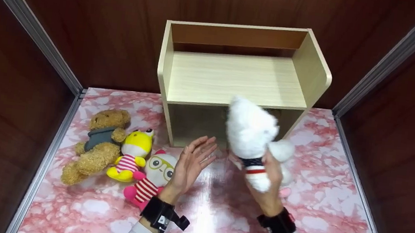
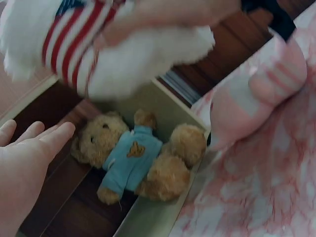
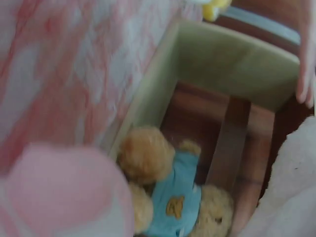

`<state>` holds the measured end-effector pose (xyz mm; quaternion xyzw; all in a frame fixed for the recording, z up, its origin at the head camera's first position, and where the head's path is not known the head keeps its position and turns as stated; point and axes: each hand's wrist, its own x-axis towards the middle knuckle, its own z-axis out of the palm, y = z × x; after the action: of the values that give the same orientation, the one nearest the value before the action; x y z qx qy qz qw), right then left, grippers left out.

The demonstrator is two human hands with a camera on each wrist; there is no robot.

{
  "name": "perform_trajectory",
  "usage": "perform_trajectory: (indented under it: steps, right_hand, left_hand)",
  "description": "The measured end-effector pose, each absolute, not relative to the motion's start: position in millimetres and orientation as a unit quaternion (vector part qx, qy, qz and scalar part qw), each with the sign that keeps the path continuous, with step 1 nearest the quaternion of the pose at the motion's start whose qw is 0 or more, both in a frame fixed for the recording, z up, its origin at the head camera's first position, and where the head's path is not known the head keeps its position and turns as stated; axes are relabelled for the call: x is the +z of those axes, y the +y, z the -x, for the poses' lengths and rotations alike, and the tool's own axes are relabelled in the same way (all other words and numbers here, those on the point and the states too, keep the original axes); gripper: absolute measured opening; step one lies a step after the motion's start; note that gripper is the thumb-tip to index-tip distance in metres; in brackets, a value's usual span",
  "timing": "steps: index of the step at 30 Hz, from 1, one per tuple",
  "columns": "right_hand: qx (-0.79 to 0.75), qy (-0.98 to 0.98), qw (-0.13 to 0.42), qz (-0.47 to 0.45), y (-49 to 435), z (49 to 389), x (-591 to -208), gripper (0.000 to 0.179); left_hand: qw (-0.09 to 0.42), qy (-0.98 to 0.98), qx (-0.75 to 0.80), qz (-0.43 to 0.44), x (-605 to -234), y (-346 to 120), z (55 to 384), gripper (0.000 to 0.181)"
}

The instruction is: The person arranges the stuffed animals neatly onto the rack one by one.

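Observation:
My right hand (image 1: 269,183) grips a fluffy white plush toy (image 1: 249,133) around its middle, in front of the shelf unit (image 1: 236,78). The toy wears a top with red and white stripes and a dark blue patch, seen in the left wrist view. My left hand (image 1: 189,167) holds nothing, its fingers extended, left of the white toy. Inside the shelf's lower compartment lies a brown teddy bear (image 2: 98,138) in a light blue shirt. A pink and white plush toy (image 2: 234,113) lies beside the shelf, mostly hidden behind my right hand in the head view.
On the left of the pink marbled surface (image 1: 96,217) lie a brown bear (image 1: 97,158) in a grey top, a yellow frog-like plush (image 1: 137,143) and a pink panda-like plush (image 1: 161,166) with glasses. Dark wood panels (image 1: 97,12) stand around the sides and back.

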<state>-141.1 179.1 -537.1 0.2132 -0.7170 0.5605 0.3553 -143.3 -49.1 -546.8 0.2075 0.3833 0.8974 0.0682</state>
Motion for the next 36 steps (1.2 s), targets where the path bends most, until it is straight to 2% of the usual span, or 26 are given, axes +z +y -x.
perform_trajectory:
  steps: [1, 3, 6, 8, 10, 13, 15, 19, 21, 25, 27, 31, 36]
  right_hand:
    - [0.529, -0.737, 0.362, -0.217, 176.2, 142.8, -540.5, 0.038]
    - [0.343, -0.797, 0.469, -0.165, 173.4, 146.7, -553.6, 0.048]
    - [0.281, -0.825, 0.457, -0.177, 166.5, 147.7, -562.0, 0.050]
    - [0.250, -0.837, 0.448, -0.191, 161.8, 147.1, -566.0, 0.050]
    - [0.217, -0.844, 0.446, -0.203, 156.6, 146.3, -569.6, 0.051]
    - [0.182, -0.859, 0.428, -0.212, 148.6, 143.0, -574.4, 0.053]
    - [0.169, -0.869, 0.411, -0.219, 143.5, 139.7, -577.6, 0.064]
    - [0.154, -0.883, 0.382, -0.226, 136.7, 133.8, -585.5, 0.083]
    - [0.152, -0.887, 0.371, -0.230, 135.7, 132.0, -589.2, 0.079]
    - [0.173, -0.880, 0.359, -0.260, 137.7, 130.0, -598.7, 0.066]
    - [0.179, -0.878, 0.350, -0.274, 140.1, 128.1, -603.1, 0.071]
    - [0.177, -0.884, 0.315, -0.297, 146.2, 122.2, -607.7, 0.086]
    - [0.189, -0.879, 0.279, -0.337, 152.4, 116.4, -606.8, 0.080]
  left_hand:
    - [0.067, 0.384, 0.897, -0.210, -546.0, -47.8, 142.2, 0.080]
    - [0.059, 0.393, 0.893, -0.210, -544.9, -45.4, 140.0, 0.092]
    - [0.046, 0.408, 0.889, -0.203, -544.8, -41.9, 137.6, 0.105]
    - [0.038, 0.412, 0.891, -0.189, -545.5, -39.7, 136.2, 0.106]
    - [0.029, 0.405, 0.897, -0.174, -547.1, -37.6, 136.1, 0.101]
    - [0.004, 0.394, 0.910, -0.128, -549.4, -34.5, 135.6, 0.083]
    - [-0.015, 0.400, 0.911, -0.097, -550.1, -32.3, 135.2, 0.076]
    - [-0.040, 0.421, 0.905, -0.037, -548.5, -28.2, 135.5, 0.082]
    - [-0.050, 0.426, 0.903, -0.018, -547.8, -27.1, 137.0, 0.086]
    - [-0.066, 0.421, 0.905, 0.015, -545.6, -25.6, 141.4, 0.060]
    - [-0.066, 0.420, 0.905, 0.029, -544.7, -26.3, 143.0, 0.049]
    - [-0.064, 0.435, 0.897, 0.038, -545.1, -32.5, 147.0, 0.044]
    - [-0.067, 0.490, 0.868, 0.037, -547.8, -44.4, 157.0, 0.035]
